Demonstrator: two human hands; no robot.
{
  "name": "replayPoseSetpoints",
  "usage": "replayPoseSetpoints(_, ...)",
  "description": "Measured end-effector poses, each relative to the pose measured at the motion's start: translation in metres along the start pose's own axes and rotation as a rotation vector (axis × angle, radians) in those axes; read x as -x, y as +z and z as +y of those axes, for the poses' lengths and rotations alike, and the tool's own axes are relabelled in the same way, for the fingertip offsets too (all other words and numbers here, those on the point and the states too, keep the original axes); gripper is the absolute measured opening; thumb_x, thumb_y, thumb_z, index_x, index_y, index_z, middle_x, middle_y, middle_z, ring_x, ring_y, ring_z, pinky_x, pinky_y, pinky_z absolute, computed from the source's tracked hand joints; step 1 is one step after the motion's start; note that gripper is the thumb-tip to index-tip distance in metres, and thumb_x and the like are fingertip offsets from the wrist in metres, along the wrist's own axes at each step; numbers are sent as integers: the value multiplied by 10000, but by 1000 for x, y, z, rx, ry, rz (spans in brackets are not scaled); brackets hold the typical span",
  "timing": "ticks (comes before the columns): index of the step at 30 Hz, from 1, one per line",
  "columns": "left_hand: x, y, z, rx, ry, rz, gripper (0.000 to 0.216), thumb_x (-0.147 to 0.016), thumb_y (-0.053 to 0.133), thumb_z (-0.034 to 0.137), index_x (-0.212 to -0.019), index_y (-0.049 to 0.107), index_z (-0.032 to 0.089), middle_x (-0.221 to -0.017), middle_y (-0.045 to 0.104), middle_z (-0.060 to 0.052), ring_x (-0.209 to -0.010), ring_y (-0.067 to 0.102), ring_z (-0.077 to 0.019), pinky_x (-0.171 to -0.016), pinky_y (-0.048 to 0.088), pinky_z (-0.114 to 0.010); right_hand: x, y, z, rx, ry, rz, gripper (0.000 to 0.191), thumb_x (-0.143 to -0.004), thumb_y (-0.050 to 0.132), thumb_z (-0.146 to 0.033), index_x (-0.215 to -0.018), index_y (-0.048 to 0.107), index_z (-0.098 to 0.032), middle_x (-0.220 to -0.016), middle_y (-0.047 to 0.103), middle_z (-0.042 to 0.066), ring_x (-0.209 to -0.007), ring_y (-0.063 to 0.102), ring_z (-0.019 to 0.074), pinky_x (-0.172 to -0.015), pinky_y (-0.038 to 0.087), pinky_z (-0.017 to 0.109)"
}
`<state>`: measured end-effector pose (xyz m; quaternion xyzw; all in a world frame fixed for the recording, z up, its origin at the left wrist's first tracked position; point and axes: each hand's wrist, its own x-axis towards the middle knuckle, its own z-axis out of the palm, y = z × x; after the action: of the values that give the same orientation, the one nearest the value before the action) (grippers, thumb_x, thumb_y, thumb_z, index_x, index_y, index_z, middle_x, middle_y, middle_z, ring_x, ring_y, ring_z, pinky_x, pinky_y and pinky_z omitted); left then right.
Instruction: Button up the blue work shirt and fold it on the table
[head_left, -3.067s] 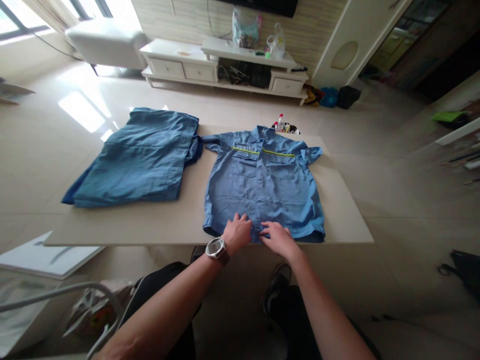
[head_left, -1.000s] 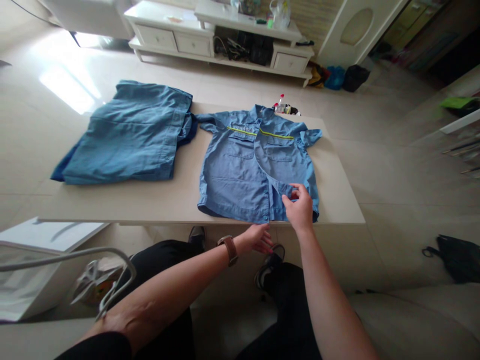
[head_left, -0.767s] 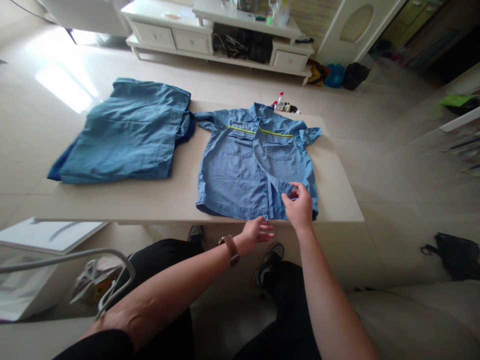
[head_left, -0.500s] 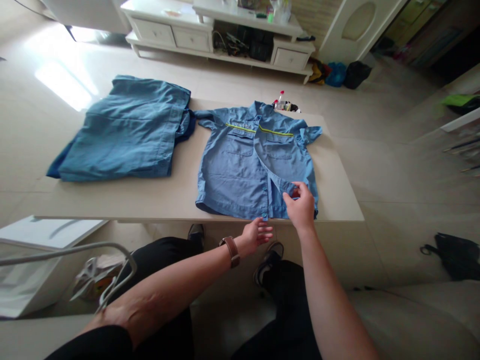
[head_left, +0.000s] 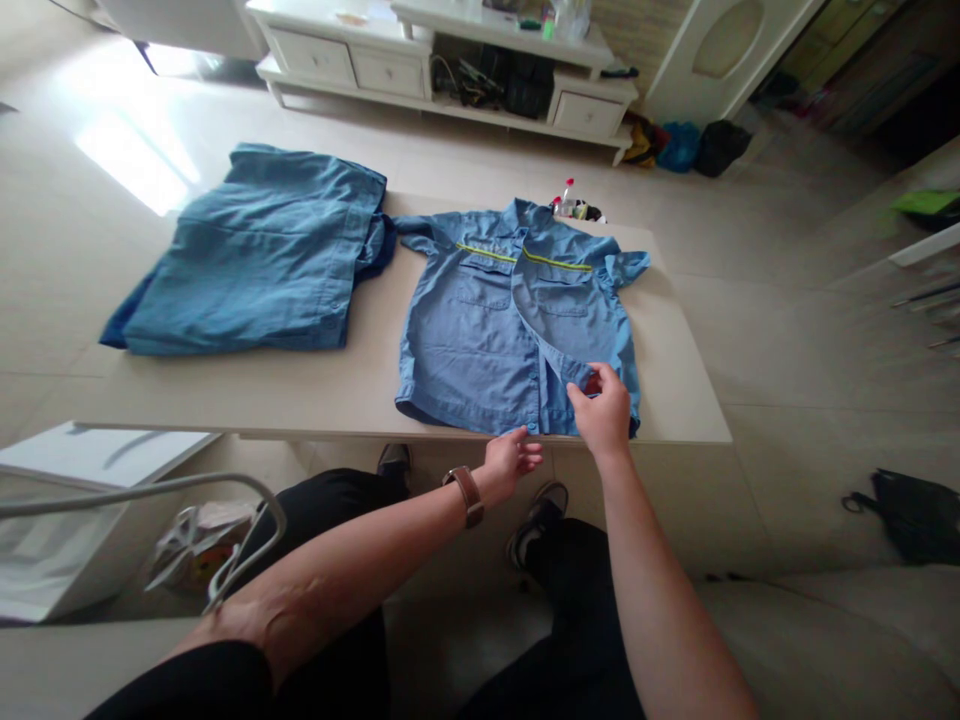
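A blue short-sleeved work shirt (head_left: 472,350) lies front up, its collar at the far side and a yellow stripe across the chest. Its front is partly open toward the hem, where buttons show on the lower placket. My right hand (head_left: 602,408) pinches the loose front flap near the bottom and holds it lifted to the right. At the near hem, by the lowest button, my left hand (head_left: 511,465) has its thumb and fingertip on the fabric edge, the other fingers loosely curled. A brown-strapped watch (head_left: 466,497) is on the left wrist.
Folded blue garments (head_left: 247,265) lie on the left part of the pale table (head_left: 679,370). Beyond the shirt collar is a bottle with a red cap (head_left: 568,195). A white cabinet (head_left: 390,75) stands behind; a white box (head_left: 60,530) and a grey metal tube (head_left: 187,482) are at near left.
The view has shifted slightly. My left fingers have curled in and moved up against the shirt hem. My right hand keeps its grip on the flap.
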<state>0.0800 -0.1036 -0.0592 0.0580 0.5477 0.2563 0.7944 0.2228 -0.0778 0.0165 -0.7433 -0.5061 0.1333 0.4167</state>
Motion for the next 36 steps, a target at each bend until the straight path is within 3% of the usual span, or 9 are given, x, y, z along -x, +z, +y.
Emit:
replayPoseSetpoints(6,1,5,2,71,14,-2,302,-875,771,354,-1036,635,137,-781,704,-49,-503,593,-74,-491,456,-175,1,1,-1,16,-5,-2,182,-745,643,-304,-905,634,-217,-710,648,14,-641,578,198,-651,465,318)
replayPoseSetpoints(16,2,8,7,110,-13,-21,127,-982,626,263,-977,583,144,-761,694,-37,-469,572,-62,-477,461,-167,2,1,-4,5,-5,-13,168,-739,636,-303,-883,621,-218,-707,651,13,-637,579,195,-650,464,318)
replayPoseSetpoints(24,6,12,13,119,-32,-20,118,-1028,520,229,-997,584,136,-789,701,-48,-498,588,-72,-489,465,-171,2,1,-3,18,-12,-8,173,-738,639,-302,-888,625,-217,-713,653,18,-652,578,201,-659,464,322)
replayPoseSetpoints(36,12,17,20,140,-21,-13,75,-1029,518,197,-1009,562,140,-784,698,-37,-485,575,-68,-489,455,-178,3,1,-6,3,0,-22,160,-736,638,-303,-872,610,-223,-722,655,18,-649,590,202,-667,464,323)
